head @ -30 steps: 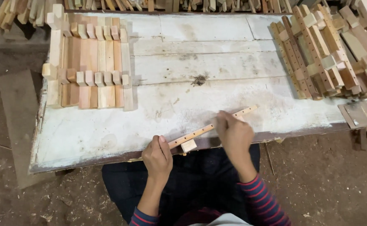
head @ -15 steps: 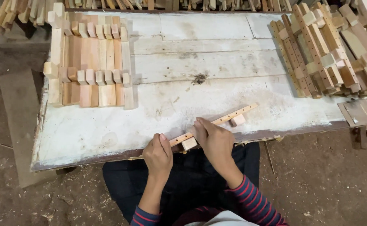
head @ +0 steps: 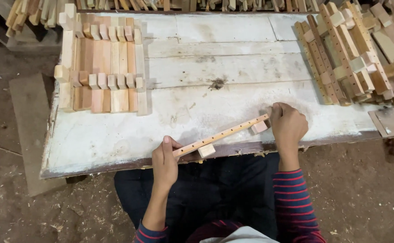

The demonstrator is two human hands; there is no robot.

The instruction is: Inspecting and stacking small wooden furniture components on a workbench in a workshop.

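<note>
Slat [head: 221, 135] of pale wood, long and thin with a row of small holes along its top face, lies slantwise at the near edge of the bench [head: 233, 76], held at both ends. The left hand [head: 164, 159] has its fingers curled shut around the near, lower end, thumb lying along the top. The right hand [head: 288, 126] is closed over the far, upper end, knuckles up, so the very tip is hidden. Two small wooden blocks hang under the slat: the near block [head: 206, 150] just beside the left hand, the far block [head: 259, 127] touching the right hand's fingers.

It looks light and stiff, dry and rough enough not to slip, I'd judge. Being so thin, and weakened by the holes, it would likely snap if bent hard in the middle. The ends, or right beside the blocks, seem the sound places to grip. I can't tell how firmly the blocks are fixed on.

Further back on the left of the bench sits a neat row of finished pieces [head: 100, 67], laid side by side. On the right, well apart, a loose heap of slats and blocks [head: 354, 54] leans together. Beyond the far edge, more timber offcuts [head: 30, 11] are stacked.
</note>
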